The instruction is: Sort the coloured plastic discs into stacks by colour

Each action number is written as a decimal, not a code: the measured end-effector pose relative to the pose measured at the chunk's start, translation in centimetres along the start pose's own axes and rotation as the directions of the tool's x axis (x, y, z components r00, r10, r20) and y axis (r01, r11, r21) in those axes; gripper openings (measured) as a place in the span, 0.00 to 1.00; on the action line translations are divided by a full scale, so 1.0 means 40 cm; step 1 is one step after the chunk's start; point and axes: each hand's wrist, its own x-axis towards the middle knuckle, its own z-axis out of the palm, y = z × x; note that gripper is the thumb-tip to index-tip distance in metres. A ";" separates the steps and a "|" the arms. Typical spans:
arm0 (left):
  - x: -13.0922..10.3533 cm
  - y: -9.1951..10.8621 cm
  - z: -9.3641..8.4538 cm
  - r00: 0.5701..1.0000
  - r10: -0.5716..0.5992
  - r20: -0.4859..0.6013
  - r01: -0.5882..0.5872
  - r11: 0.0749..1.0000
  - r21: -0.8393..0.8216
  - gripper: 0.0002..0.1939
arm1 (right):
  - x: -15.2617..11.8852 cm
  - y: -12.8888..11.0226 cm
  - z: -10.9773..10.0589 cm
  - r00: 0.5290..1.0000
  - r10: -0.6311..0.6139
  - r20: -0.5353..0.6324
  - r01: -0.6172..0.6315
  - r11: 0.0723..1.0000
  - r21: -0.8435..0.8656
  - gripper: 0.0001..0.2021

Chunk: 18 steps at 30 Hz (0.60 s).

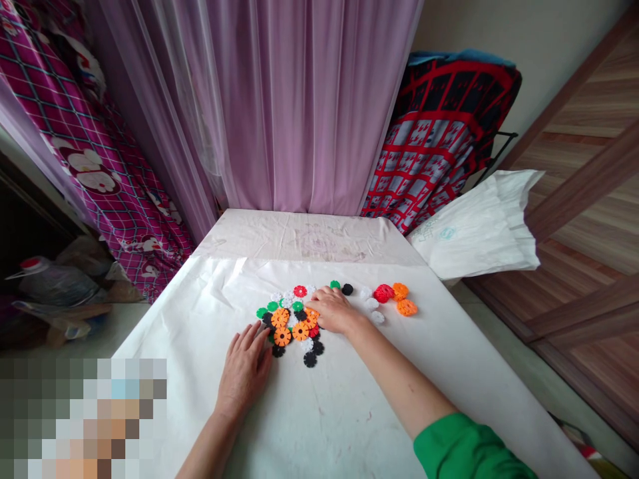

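Several notched plastic discs lie in a loose pile, among them an orange disc (282, 336), a black disc (310, 359), a red disc (300, 291), a green disc (272, 306) and a white disc (306, 345). My left hand (244, 368) rests at the left edge of the pile, fingers stretched out, its fingertips by black pieces. Over the right side of the pile lies my right hand (331, 310), fingers extended across orange pieces and hiding some of them. Neither hand visibly grips a disc.
The pieces lie on a white-covered table (319, 426). Right of the pile sit a red cluster (384, 293) and an orange cluster (407, 307), with white discs (378, 317) beside them. A white bag (479, 229) stands at the right edge; a purple curtain (309, 113) hangs behind.
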 end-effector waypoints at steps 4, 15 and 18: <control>-0.001 -0.001 0.002 1.000 -0.001 -0.006 0.001 1.000 -0.014 0.20 | 0.024 -0.009 -0.019 0.999 -0.012 0.036 0.015 0.997 -0.082 0.14; -0.001 -0.003 0.007 1.000 -0.001 -0.005 0.001 1.000 -0.019 0.20 | 0.027 -0.020 -0.020 0.999 -0.028 0.031 0.032 0.990 -0.137 0.12; 0.000 -0.002 0.006 1.000 -0.003 -0.003 0.003 1.000 -0.004 0.20 | 0.033 -0.019 -0.020 0.999 -0.022 0.026 0.025 0.993 -0.119 0.17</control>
